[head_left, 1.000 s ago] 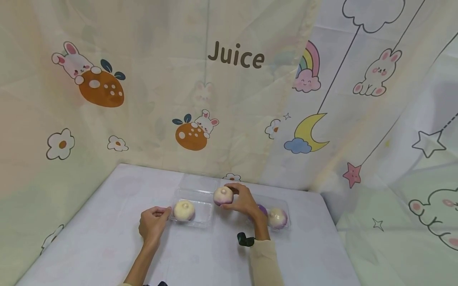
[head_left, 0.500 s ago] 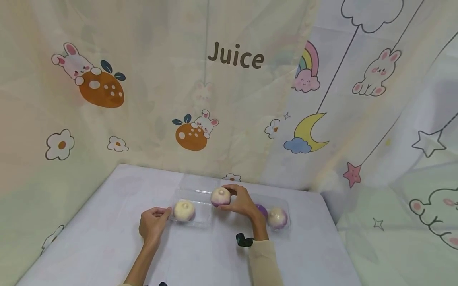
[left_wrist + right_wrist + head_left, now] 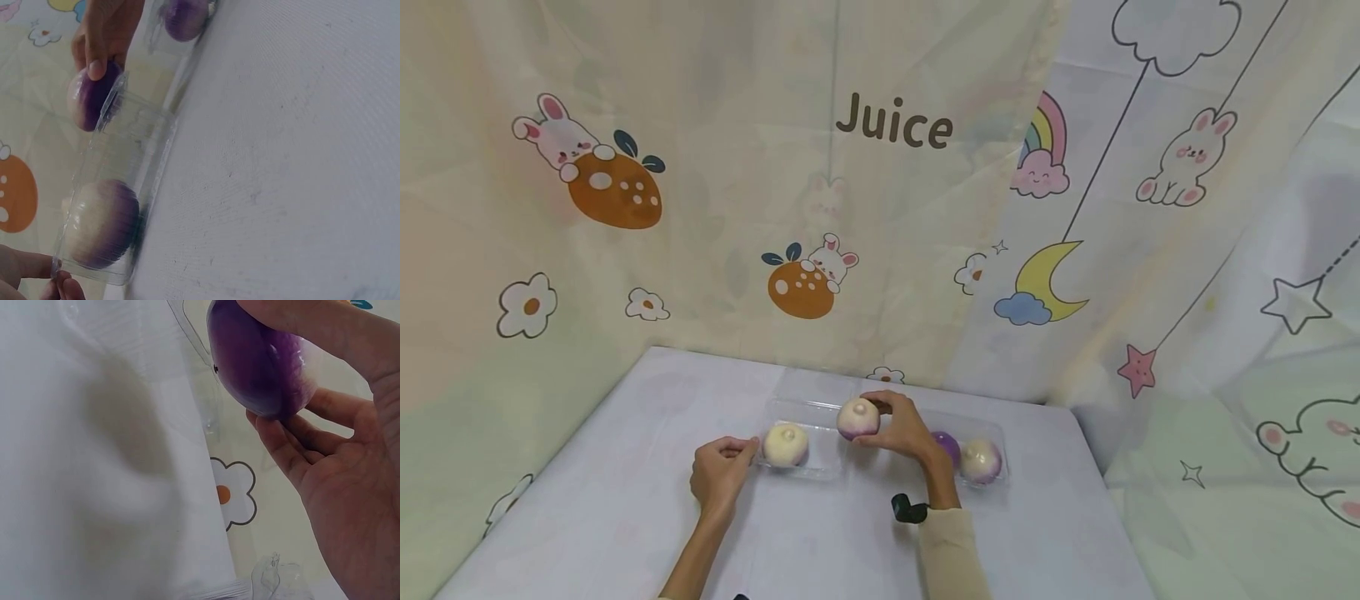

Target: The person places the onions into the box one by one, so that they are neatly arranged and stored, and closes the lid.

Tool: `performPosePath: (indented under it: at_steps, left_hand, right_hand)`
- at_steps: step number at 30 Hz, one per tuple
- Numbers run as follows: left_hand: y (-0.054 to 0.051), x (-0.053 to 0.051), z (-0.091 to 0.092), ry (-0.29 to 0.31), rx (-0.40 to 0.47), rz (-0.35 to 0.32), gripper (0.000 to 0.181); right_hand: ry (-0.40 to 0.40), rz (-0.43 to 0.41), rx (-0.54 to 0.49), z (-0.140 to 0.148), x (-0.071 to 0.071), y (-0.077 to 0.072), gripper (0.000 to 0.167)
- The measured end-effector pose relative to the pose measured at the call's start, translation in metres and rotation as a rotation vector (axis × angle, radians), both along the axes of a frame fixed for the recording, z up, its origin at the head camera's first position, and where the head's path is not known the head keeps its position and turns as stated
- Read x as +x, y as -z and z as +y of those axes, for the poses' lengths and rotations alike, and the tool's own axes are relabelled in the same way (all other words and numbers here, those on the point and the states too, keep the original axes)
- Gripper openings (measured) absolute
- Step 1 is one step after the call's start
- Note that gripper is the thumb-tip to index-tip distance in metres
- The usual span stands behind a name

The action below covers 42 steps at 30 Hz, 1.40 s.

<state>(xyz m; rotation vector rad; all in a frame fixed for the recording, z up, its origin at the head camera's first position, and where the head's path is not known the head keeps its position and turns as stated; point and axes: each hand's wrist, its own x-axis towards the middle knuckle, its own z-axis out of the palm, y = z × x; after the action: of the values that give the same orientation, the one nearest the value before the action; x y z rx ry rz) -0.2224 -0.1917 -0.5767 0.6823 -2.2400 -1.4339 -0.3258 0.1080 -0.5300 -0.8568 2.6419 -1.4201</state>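
My right hand [image 3: 901, 427] grips a purple-and-white turnip [image 3: 858, 418] between thumb and fingers, above the right end of a clear plastic box [image 3: 825, 463]. The right wrist view shows the purple underside of this turnip [image 3: 253, 359] clearly. At the box's left end, my left hand [image 3: 721, 473] pinches the rim, with thumb and fingers [image 3: 37, 265] on the plastic edge. A second turnip [image 3: 786, 445] sits inside, at the left end of that box. The box's lid [image 3: 816, 387] lies folded back behind it.
To the right stands another clear plastic box [image 3: 1004, 450], holding a turnip [image 3: 981, 461] and a purple round one [image 3: 947, 447] partly behind my right wrist. A printed curtain [image 3: 895, 250] hangs at the white table's [image 3: 820, 542] back edge.
My right hand has moved slightly left and lower with the turnip, coming over the left box's right end. The left hand stays at the rim.
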Motion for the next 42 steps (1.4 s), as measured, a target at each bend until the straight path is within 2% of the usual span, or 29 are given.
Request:
performPosePath:
  at_steps: [12,17,27,42]
  left_hand:
    - [-0.001,0.0,0.0,0.002,0.01,-0.003,0.024]
    - [-0.001,0.0,0.0,0.0,0.016,-0.003,0.024]
    - [0.001,-0.001,-0.001,0.001,0.014,0.0,0.024]
    - [0.004,-0.002,-0.002,-0.011,-0.001,0.001,0.025]
  right_hand:
    - [-0.033,0.006,0.002,-0.008,0.004,-0.003,0.076]
    - [-0.045,0.037,0.008,-0.01,0.005,-0.002,0.075]
    - [-0.069,-0.021,0.001,-0.015,0.006,0.001,0.075]
    - [-0.092,-0.008,0.03,-0.023,0.007,0.005,0.075]
